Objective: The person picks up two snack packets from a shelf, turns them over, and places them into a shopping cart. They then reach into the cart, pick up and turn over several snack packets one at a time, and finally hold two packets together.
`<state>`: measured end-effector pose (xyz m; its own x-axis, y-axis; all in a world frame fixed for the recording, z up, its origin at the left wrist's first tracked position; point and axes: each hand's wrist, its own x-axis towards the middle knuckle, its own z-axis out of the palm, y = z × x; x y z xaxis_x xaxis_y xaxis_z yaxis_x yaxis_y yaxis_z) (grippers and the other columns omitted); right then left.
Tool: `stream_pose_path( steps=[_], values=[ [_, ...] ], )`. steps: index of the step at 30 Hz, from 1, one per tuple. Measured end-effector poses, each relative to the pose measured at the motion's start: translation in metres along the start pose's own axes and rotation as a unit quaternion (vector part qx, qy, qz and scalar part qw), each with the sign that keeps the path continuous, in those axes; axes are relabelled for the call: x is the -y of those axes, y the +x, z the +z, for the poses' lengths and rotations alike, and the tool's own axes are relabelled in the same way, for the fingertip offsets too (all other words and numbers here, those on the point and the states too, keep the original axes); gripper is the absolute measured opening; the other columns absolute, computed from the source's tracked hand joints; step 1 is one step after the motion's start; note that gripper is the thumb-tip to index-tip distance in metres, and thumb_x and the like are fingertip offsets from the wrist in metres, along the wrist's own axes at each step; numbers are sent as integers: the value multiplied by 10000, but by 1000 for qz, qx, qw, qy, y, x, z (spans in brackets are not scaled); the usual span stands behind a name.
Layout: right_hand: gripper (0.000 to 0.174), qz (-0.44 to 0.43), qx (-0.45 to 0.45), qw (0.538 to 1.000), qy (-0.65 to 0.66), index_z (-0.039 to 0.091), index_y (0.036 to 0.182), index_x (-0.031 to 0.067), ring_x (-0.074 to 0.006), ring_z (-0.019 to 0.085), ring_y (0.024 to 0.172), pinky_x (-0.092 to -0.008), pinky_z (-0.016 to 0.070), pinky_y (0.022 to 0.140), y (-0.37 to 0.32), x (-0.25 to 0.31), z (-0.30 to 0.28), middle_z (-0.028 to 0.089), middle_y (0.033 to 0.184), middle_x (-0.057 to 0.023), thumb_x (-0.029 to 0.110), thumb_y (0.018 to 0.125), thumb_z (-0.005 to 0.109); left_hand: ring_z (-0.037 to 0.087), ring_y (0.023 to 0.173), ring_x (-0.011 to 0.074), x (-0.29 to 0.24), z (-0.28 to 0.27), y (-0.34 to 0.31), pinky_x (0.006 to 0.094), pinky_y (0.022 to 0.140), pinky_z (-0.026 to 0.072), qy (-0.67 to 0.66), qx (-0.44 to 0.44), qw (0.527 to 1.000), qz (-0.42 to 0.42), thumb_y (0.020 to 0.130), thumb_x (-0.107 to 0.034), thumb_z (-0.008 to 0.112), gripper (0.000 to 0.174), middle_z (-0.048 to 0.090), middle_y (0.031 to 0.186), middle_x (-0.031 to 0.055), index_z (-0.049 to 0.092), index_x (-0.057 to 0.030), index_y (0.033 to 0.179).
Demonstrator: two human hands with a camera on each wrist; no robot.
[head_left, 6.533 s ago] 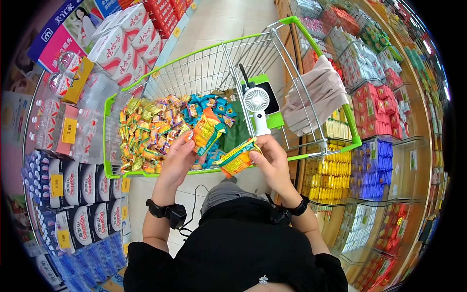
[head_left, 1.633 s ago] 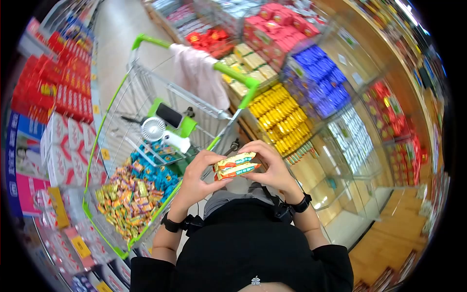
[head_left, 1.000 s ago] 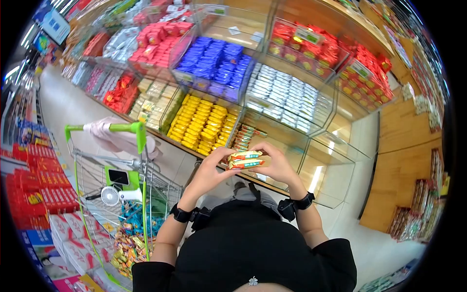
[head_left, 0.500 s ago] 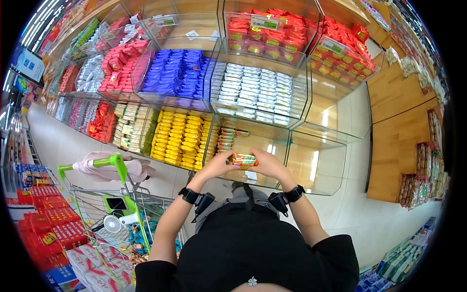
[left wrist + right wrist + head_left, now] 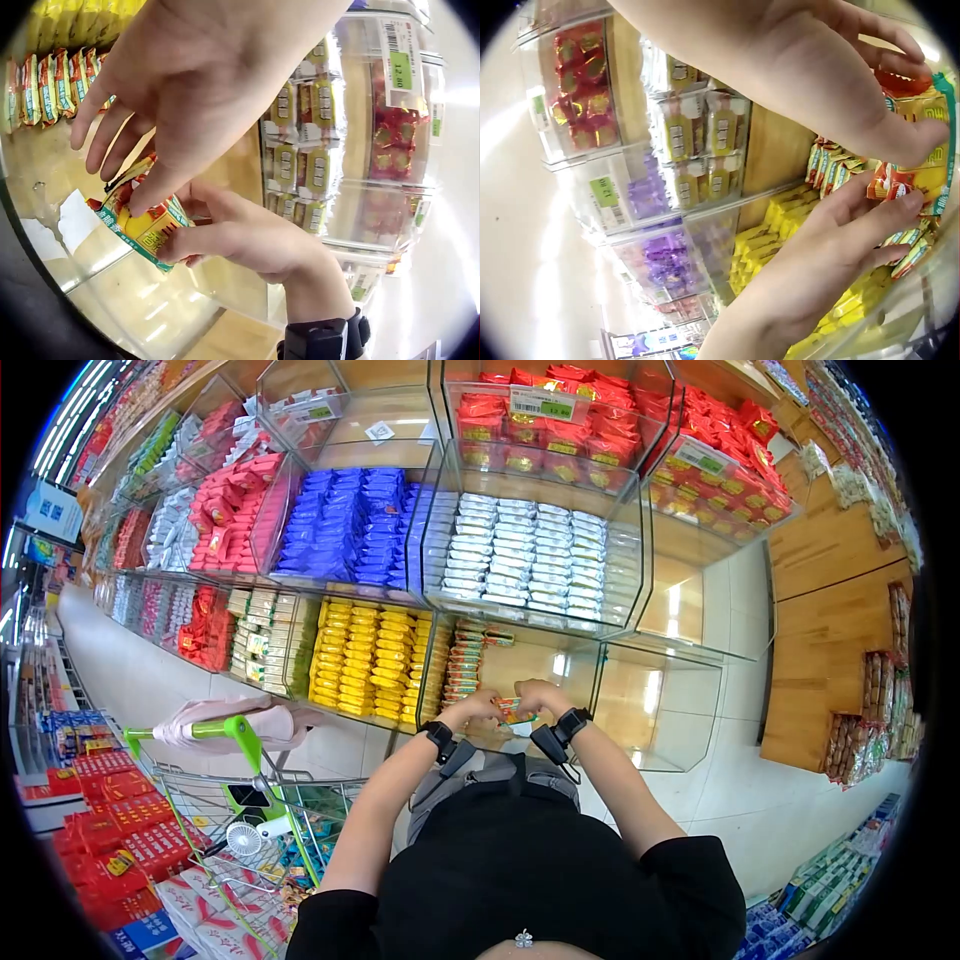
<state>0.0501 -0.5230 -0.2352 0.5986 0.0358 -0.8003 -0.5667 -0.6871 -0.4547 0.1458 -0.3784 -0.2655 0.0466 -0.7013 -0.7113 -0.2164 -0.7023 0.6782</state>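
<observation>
In the head view my hands are low in a clear bin, meeting over an orange-yellow snack packet (image 5: 509, 709) with a green edge. My right hand (image 5: 244, 232) pinches this packet (image 5: 142, 221) between thumb and fingers in the left wrist view. My left hand (image 5: 187, 90) has its fingers stretched out, and its thumb touches the packet's printed face. From the right wrist side, my left hand (image 5: 817, 244) reaches up to the packet (image 5: 922, 150), while the right hand (image 5: 840, 82) lays its thumb across it. Similar packets (image 5: 465, 658) stand in a row along the bin's left side.
Yellow packets (image 5: 365, 655) fill the neighbouring bin; white packets (image 5: 530, 555) and blue packets (image 5: 345, 525) lie in bins behind. Clear bin walls (image 5: 597, 685) rise around my hands. The green-handled cart (image 5: 245, 745) with a pink cloth (image 5: 235, 720) stands at left.
Earlier each hand held a snack packet over the cart; then both gripped two packets together. I have turned to the bins, lowered my hands into one, and the left fingers have straightened.
</observation>
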Motion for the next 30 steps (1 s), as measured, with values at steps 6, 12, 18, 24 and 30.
stream_pose_path(
  steps=[6, 12, 18, 24, 30],
  values=[
    [504, 37, -79, 996, 4, 527, 920, -12, -290, 602, 746, -352, 485, 620, 21, -10, -2, 612, 782, -154, 209, 491, 672, 562, 632, 141, 22, 3, 35, 241, 466, 420, -274, -51, 958, -69, 689, -75, 654, 476, 567, 776, 102, 438, 41, 1097],
    [615, 61, -215, 973, 62, 459, 1020, -20, -332, 573, 844, -372, 487, 681, 58, -22, 13, 548, 965, -205, 232, 515, 702, 568, 578, 167, 50, 10, 77, 279, 474, 455, -317, -178, 926, -101, 702, -65, 626, 224, 577, 714, 109, 535, 41, 877],
    [591, 79, -286, 950, 95, 445, 1070, -19, -342, 566, 871, -398, 483, 705, 70, -23, 11, 531, 1011, -216, 187, 576, 698, 554, 624, 147, 26, 4, 86, 249, 555, 488, -391, -148, 895, -155, 762, -59, 573, 70, 557, 736, 73, 544, 1, 785],
    [448, 68, -343, 931, 107, 504, 1044, 7, -365, 552, 875, -413, 459, 736, 102, -38, 39, 568, 934, -221, 138, 632, 623, 562, 661, 141, 25, 8, 91, 239, 553, 481, -525, -175, 824, -125, 719, -60, 620, 122, 551, 736, 44, 536, -30, 803],
    [296, 63, -384, 885, 257, 540, 966, -1, -386, 538, 852, -427, 434, 723, 115, -40, 56, 562, 926, -230, 139, 705, 558, 529, 807, 108, 20, 14, 89, 232, 663, 443, -600, -180, 777, -59, 776, -53, 545, 135, 540, 843, 5, 518, -75, 906]
  ],
)
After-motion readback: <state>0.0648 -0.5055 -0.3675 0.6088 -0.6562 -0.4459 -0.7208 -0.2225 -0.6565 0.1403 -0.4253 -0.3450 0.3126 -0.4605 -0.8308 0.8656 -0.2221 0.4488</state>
